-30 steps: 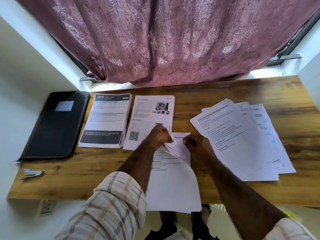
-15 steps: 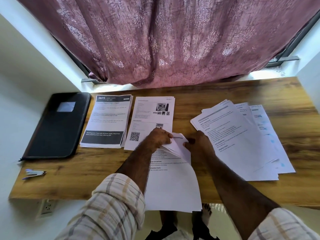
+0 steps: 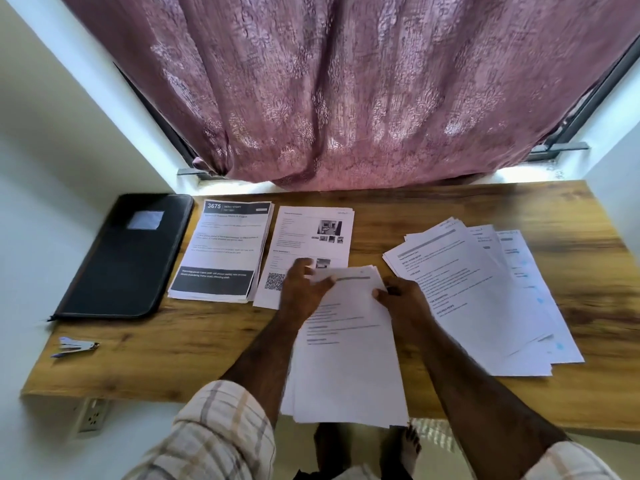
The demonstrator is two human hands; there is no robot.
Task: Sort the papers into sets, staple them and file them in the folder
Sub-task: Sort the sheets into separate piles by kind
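I see the paper set at the near desk edge. Left hand lies spread on its top-left corner; right hand pinches its right edge. Folder far left.

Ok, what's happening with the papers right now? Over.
Left hand open, flat on middle stack; right hand pinching its edge. Stapler untouched, folder closed. Nothing in the way.
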